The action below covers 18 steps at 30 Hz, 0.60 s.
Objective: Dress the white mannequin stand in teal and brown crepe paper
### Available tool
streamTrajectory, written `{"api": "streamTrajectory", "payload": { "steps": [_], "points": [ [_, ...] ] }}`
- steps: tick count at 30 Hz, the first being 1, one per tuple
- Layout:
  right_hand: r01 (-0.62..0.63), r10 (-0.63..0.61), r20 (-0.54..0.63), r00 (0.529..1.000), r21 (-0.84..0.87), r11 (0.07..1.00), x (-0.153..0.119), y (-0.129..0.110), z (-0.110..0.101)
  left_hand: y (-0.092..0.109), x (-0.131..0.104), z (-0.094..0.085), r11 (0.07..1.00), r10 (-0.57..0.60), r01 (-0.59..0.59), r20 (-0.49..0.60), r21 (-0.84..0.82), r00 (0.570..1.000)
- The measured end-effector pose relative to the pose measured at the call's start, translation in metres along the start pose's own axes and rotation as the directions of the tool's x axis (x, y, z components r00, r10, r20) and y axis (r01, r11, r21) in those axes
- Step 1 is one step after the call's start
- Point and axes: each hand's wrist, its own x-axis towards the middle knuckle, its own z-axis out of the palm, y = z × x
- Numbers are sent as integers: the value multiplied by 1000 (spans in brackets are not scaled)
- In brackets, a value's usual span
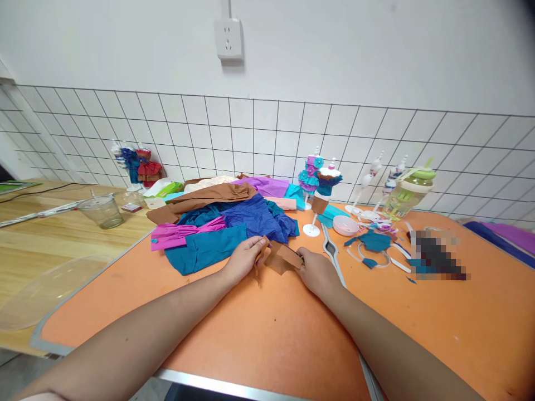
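Over the orange table, a small brown piece of crepe paper [282, 259] spans the gap between my two hands. My left hand [247, 257] is closed on its left end, where a crumpled strip hangs below the fingers. The fingers of my right hand [314, 268] pinch the right end; a small dark edge shows at these fingertips, too little to name. Just beyond my hands lies a heap of crumpled sheets: teal [209, 249], blue [257, 217], magenta [188, 233] and brown [209, 201]. A small dress-form stand [320, 200] with brown and teal wrapping stands behind my right hand.
Further right are a pink bowl [345, 225], teal scraps [374, 240], white stands [370, 178] and a green-lidded bottle [412, 192]. A blurred dark patch [437, 256] covers something there. A clear cup [102, 210] and dressed figures [144, 167] stand left. A tiled wall closes the back.
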Motion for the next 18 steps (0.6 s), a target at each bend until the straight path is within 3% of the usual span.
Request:
{"api": "streamTrajectory", "payload": {
  "steps": [5,8,18],
  "points": [
    [14,-23,-41,999,-201,980,-4,1,-3,1,1,-2,997,28,-34,-88,-68,996],
    [-1,-22,-95,995,-228,974,-2,3,-6,1,0,-1,996,4,-11,-76,-84,997],
    [25,-13,-187,982,64,998,7,14,-5,-2,-1,3,995,27,-23,37,-99,999]
  ]
}}
